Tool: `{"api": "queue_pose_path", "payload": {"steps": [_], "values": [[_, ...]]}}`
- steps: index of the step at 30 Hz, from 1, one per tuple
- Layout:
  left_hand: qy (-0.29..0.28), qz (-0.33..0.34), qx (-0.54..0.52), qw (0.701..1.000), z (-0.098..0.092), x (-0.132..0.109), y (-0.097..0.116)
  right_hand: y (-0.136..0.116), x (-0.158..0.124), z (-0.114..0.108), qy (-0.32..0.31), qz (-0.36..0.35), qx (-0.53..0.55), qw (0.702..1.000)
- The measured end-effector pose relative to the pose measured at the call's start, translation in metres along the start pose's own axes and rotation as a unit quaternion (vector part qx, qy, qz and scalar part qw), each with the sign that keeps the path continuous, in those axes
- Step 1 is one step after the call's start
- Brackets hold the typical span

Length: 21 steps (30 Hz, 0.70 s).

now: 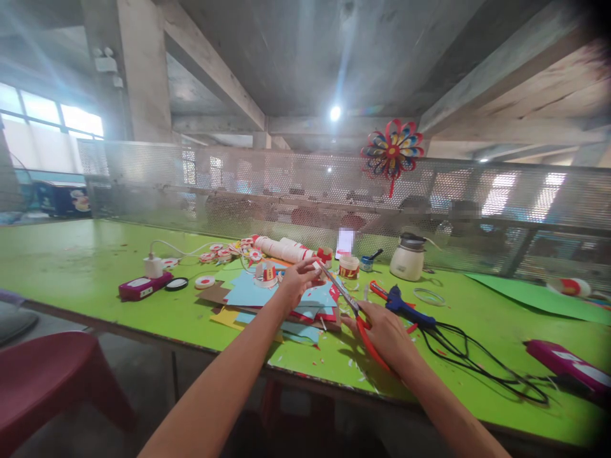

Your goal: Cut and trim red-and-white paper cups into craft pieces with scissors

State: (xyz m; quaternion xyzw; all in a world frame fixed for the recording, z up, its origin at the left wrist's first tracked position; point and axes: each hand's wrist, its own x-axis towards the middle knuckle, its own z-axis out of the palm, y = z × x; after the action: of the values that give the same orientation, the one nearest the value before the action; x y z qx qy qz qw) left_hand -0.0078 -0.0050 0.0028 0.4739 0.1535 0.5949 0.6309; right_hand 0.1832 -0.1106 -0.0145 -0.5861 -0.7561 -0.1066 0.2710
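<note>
My right hand (384, 334) grips a pair of scissors (351, 302) by its orange handles, with the blades pointing up and left. Closed at the fingertips, my left hand (298, 283) pinches a small white paper piece (317, 265) right by the scissor tips. Below the left hand lies a loose stack of light blue paper sheets (252, 292), with red, yellow and brown sheets showing under it. Whether the blades touch the paper piece is too small to tell. A white paper cup with a red and yellow pattern (267, 275) stands just left of my left hand.
A blue glue gun (408, 308) with a looped black cord lies right of my right hand. Purple power strips (146, 286) sit at both sides. Behind are a kettle (407, 257), a phone (344, 243) and white rolls (281, 248). Paper scraps litter the green table (305, 362).
</note>
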Motion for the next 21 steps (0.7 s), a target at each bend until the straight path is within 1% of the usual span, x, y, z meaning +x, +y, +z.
{"api": "queue_pose_path", "payload": {"steps": [7, 21], "values": [[0.010, 0.009, 0.016, 1.000, 0.0026, -0.0022, -0.0019, 0.0006, 0.0000, -0.0003, -0.003, 0.005, -0.005, 1.000], [0.002, 0.016, 0.017, 1.000, 0.0025, -0.0020, -0.0025, -0.0013, -0.0003, -0.0021, -0.004, 0.014, 0.001, 1.000]]}}
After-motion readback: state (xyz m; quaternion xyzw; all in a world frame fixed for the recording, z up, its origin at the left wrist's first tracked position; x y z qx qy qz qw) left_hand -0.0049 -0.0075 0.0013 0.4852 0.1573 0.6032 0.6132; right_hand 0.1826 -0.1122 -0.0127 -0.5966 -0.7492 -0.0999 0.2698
